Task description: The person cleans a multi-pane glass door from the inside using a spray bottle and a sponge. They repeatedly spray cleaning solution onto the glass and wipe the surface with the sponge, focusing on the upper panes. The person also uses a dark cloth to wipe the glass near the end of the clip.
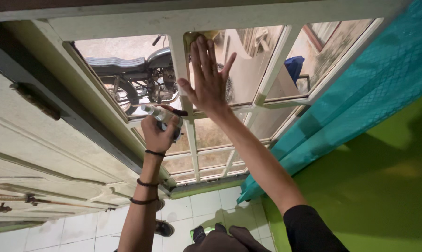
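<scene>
Right hand [208,77] flat on smooth glass pane [248,70] | left hand [159,133] grips spray bottle [157,113]

The right hand [210,77] lies flat, fingers spread, against a glass pane [253,56] of the cream-framed window [285,44], with a yellowish cloth [202,35] peeking out at its fingertips. At its seven o'clock, the left hand [159,133] grips a small spray bottle [160,113]. Through the pane at nine o'clock stands a motorcycle [136,77]. A teal curtain [360,93] hangs at three o'clock.
</scene>
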